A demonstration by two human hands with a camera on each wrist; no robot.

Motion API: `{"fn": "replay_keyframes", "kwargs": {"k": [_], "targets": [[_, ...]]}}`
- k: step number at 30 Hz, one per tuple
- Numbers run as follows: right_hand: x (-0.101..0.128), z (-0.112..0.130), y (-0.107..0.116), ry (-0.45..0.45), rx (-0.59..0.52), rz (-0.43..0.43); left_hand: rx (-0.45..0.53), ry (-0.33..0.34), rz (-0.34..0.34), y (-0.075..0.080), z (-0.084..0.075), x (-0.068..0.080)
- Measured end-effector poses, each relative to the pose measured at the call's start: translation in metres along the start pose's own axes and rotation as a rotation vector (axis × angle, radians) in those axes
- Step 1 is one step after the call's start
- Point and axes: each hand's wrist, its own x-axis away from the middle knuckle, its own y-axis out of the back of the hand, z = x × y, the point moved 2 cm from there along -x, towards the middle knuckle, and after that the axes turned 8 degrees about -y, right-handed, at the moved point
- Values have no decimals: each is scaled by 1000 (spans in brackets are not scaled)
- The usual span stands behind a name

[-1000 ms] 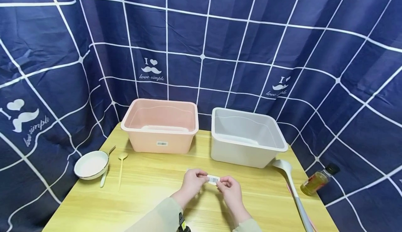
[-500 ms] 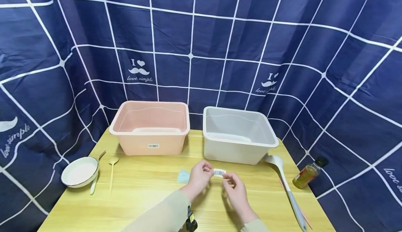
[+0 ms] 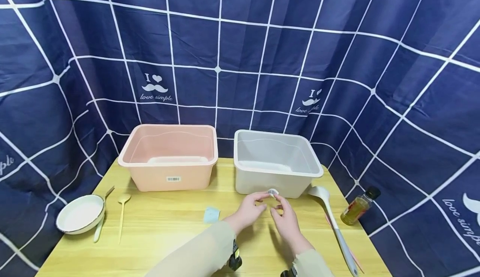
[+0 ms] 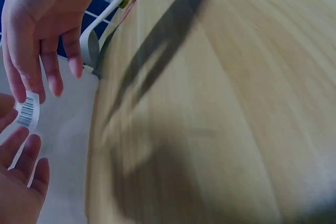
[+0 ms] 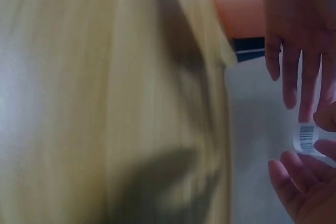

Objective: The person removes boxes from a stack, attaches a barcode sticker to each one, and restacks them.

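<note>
A small white barcode sticker [image 3: 273, 192] is held between both hands, close in front of the grey bin [image 3: 275, 179], and looks bowed. My left hand [image 3: 248, 210] has fingertips at the sticker's left end. At the other end are the fingertips of my right hand [image 3: 288, 218]. From the left wrist view, the right hand [image 4: 44, 30] comes down from above to the sticker [image 4: 28, 111], with the left hand [image 4: 18, 182] below. The right wrist view has the barcode [image 5: 306, 138] between both hands' fingertips, against the grey wall [image 5: 254, 129].
A pink bin [image 3: 168, 177] with its own barcode stands left of the grey one. A light-blue paper piece [image 3: 211, 215] lies between. A bowl [image 3: 80, 214], fork [image 3: 99, 227] and yellow spoon [image 3: 121, 214] are left; a ladle [image 3: 333, 223] and oil bottle [image 3: 358, 208] right.
Both hands have carried the sticker forward towards the grey bin's front, and it has gone from flat to bowed. The light-blue paper piece has come into view. The head view has shifted right.
</note>
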Motion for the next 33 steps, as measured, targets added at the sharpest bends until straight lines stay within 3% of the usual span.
{"fn": "replay_keyframes", "kwargs": {"k": [11, 23, 33], "targets": [[-22, 5, 3, -11, 25, 11, 58, 64, 27, -5, -6, -11], [-30, -2, 2, -38, 22, 29, 67, 135, 25, -8, -1, -18], [-36, -2, 0, -49, 42, 21, 49, 138, 29, -8, -3, -20]]}}
